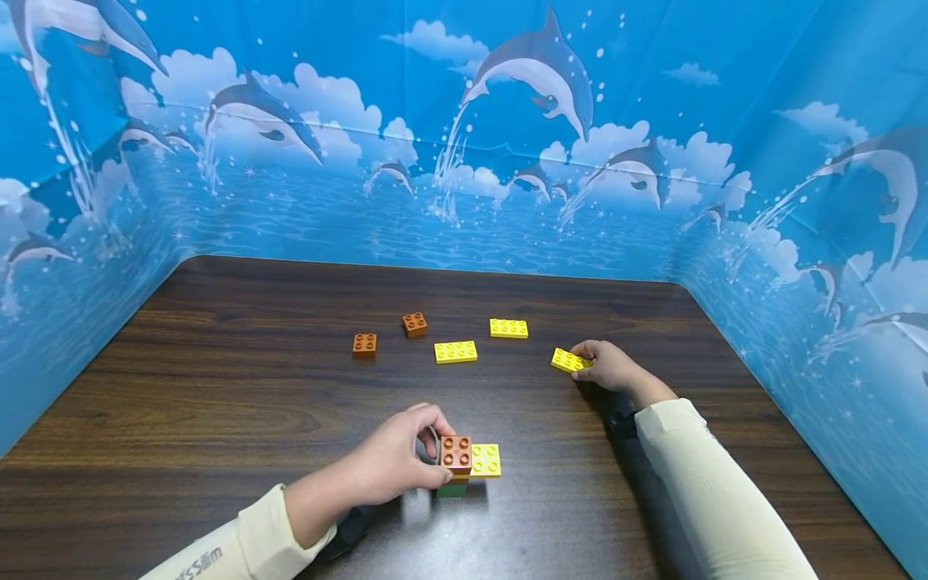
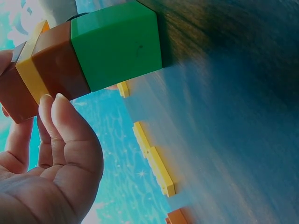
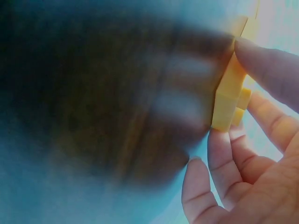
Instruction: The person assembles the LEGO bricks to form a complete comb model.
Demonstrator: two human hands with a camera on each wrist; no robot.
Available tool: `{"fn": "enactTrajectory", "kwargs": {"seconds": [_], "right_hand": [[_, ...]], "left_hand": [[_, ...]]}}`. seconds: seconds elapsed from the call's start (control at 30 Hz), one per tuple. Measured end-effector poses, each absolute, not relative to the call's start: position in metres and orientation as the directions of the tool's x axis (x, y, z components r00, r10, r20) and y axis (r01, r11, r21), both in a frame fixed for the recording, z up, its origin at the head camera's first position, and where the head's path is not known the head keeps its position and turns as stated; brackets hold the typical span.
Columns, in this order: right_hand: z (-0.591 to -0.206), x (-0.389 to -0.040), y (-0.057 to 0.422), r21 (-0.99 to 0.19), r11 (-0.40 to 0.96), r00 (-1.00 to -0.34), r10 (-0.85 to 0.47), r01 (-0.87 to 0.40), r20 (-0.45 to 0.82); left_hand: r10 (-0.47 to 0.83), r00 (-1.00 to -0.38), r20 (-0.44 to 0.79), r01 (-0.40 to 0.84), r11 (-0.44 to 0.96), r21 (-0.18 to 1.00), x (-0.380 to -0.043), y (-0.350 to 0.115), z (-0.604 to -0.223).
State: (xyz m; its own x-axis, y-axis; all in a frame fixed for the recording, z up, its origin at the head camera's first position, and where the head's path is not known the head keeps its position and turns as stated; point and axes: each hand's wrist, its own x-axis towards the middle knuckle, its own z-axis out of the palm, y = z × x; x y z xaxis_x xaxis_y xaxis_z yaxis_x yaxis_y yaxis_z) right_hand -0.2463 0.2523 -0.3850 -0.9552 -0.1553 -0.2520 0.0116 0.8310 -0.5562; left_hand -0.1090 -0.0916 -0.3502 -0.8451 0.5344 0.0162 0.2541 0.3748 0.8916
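Observation:
My left hand (image 1: 399, 455) holds a stack of toy building bricks by its upper part, thumb on the near side and fingers behind. A brown brick (image 1: 456, 455) tops the stack. Beneath it a flat yellow brick (image 1: 486, 461) juts out to the right. Lower down, the left wrist view shows another brown brick (image 2: 60, 63) and a tall green brick (image 2: 117, 46) at the base. Farther right, my right hand (image 1: 612, 372) pinches a flat yellow eight-stud brick (image 1: 568, 360) between thumb and fingers, at the tabletop. Its underside is hidden.
Two loose flat yellow bricks, a nearer one (image 1: 456, 352) and a farther one (image 1: 509, 329), lie on the dark wooden table (image 1: 217, 403). To their left are two brown bricks (image 1: 365, 345). A dolphin-printed blue curtain (image 1: 464, 201) borders the table's back and sides.

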Motion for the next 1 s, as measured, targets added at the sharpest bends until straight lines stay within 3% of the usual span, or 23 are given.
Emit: {"fn": "enactTrajectory", "kwargs": {"seconds": [0.3,1.0], "right_hand": [[-0.381,-0.243,0.245,-0.538,0.843,-0.952,-0.177,-0.016,-0.250],[-0.368,-0.210,0.200,-0.544,0.814,-0.948,-0.302,-0.202,-0.099]], "left_hand": [[0.539,-0.842,0.012,0.250,0.370,0.895,-0.108,-0.092,-0.351],[0.533,-0.846,0.008,0.236,0.360,0.903,-0.108,-0.091,-0.350]]}}
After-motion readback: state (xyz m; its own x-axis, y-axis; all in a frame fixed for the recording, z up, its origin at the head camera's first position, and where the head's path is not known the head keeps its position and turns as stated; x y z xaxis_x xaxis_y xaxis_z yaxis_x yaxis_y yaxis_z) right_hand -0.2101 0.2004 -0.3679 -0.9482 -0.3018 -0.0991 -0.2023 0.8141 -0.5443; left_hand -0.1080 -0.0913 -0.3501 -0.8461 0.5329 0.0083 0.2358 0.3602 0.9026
